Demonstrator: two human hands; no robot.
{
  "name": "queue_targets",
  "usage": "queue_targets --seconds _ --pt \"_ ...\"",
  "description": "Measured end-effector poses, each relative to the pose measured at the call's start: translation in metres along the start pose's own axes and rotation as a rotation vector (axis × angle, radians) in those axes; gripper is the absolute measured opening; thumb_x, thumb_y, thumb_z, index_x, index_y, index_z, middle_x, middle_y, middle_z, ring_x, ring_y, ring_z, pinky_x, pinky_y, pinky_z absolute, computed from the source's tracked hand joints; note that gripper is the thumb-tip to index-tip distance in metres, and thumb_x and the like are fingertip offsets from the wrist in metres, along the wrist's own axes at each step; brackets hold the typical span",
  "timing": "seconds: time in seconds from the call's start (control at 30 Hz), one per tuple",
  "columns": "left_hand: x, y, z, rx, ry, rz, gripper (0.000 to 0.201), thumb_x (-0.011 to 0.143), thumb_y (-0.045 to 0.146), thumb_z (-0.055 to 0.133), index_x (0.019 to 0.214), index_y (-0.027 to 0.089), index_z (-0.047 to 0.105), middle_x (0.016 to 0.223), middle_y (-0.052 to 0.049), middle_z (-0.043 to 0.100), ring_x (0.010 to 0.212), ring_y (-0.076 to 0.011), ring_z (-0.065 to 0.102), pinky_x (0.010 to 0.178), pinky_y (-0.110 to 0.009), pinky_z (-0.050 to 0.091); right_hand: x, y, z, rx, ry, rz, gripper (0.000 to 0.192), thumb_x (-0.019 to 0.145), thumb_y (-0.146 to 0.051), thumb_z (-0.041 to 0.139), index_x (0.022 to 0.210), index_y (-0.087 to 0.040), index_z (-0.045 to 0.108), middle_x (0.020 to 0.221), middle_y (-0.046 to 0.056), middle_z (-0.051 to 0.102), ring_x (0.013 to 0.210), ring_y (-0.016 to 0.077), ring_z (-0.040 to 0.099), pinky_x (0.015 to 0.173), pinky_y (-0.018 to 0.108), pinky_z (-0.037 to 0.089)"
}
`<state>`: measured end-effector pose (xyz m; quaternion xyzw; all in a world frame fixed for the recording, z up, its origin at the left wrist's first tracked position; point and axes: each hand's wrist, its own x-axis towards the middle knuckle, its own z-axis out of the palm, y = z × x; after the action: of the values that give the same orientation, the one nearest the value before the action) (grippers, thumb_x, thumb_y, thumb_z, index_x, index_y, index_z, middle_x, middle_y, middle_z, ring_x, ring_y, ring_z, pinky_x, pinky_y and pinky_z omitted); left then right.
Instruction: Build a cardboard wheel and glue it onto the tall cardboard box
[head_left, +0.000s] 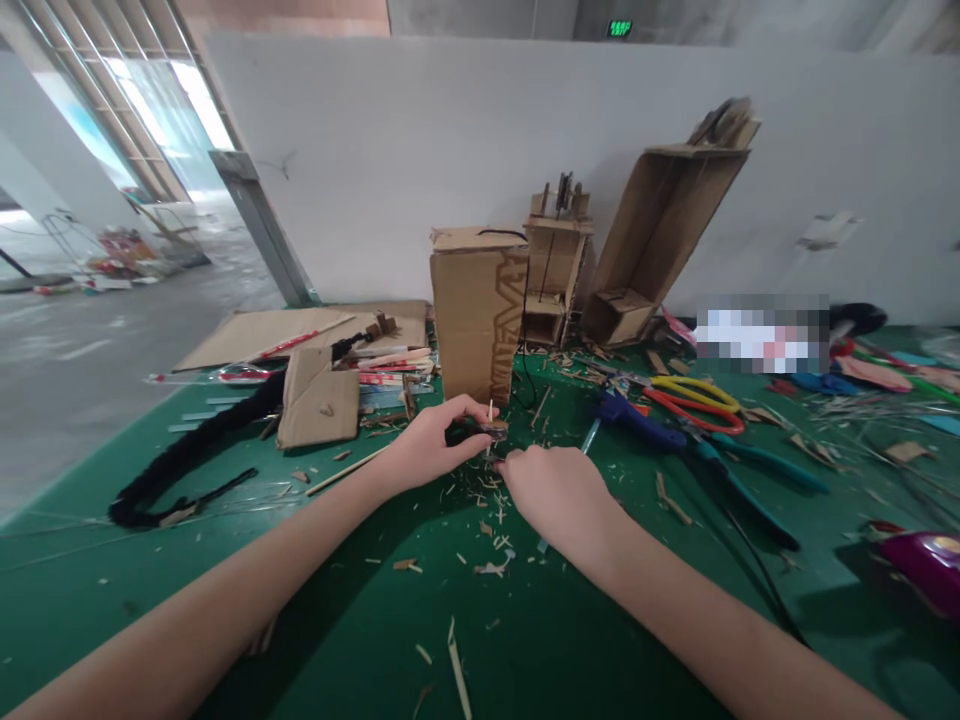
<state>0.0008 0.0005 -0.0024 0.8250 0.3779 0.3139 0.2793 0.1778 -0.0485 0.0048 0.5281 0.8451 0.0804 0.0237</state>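
Note:
My left hand [431, 448] pinches a small brown cardboard piece [496, 430] between thumb and fingers. A thin pale wooden stick [490, 410] pokes up through that piece. My right hand [559, 495] is closed just below and to the right, its fingertips close to the underside of the piece. What it grips is mostly hidden; only a small dark tip shows near the thumb. Pale wood shavings [480, 490] lie scattered on the green table under both hands. Directly behind them stands a tall cardboard box [476, 310].
Right of my hands lie a blue glue gun [637, 418], scissors with red and yellow handles [697, 400] and teal-handled pliers [750, 490]. Cardboard structures [637, 240] lean by the white wall. At left are a black fuzzy strip [195, 440] and a cardboard piece [319, 400].

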Motion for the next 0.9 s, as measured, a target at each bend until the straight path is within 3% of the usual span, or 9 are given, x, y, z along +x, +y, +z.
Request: queue_targets --seconds 0.23,0.4,0.67,0.9 --pt "0.0023 -0.0037 0.0004 0.032 -0.063 0.018 0.027 0.086 0.026 0.049 0.112 0.025 0.057 0.117 -0.003 0.064 0.110 -0.0185 0.058 0.097 -0.036 0.044 -0.0017 0.0085 0.0042 -0.022 0.074 0.053 0.037 0.096 -0.030 0.036 0.084 -0.012 0.066 0.059 0.010 0.067 0.053 0.0194 0.064 0.047 0.025 0.031" --pt "0.0025 -0.0072 0.0021 0.007 -0.067 0.028 0.026 0.086 0.021 0.046 0.109 0.024 0.059 0.119 -0.003 0.064 0.113 -0.0178 0.057 0.100 -0.036 0.043 0.0018 0.0084 0.0089 -0.020 0.069 0.063 0.036 0.096 -0.030 0.038 0.085 -0.012 0.067 0.059 0.009 0.066 0.053 0.0175 0.063 0.047 0.025 0.031" --pt "-0.0009 -0.0035 -0.0004 -0.045 -0.061 0.050 0.025 0.081 0.012 0.047 0.102 0.021 0.058 0.116 -0.005 0.064 0.114 -0.0178 0.056 0.102 -0.038 0.041 -0.0009 0.0037 0.0027 -0.019 0.036 -0.005 0.036 0.093 -0.023 0.044 0.068 -0.013 0.068 0.057 0.008 0.066 0.049 0.0180 0.063 0.042 0.026 0.028" --pt "0.0006 -0.0049 0.0002 -0.061 -0.029 0.040 0.017 0.085 0.027 0.055 0.099 0.019 0.059 0.113 -0.007 0.066 0.111 -0.0199 0.059 0.098 -0.037 0.044 0.0004 0.0097 0.0012 -0.042 0.079 0.027 0.036 0.096 -0.027 0.038 0.084 -0.011 0.067 0.058 0.010 0.066 0.051 0.0191 0.063 0.047 0.026 0.033"
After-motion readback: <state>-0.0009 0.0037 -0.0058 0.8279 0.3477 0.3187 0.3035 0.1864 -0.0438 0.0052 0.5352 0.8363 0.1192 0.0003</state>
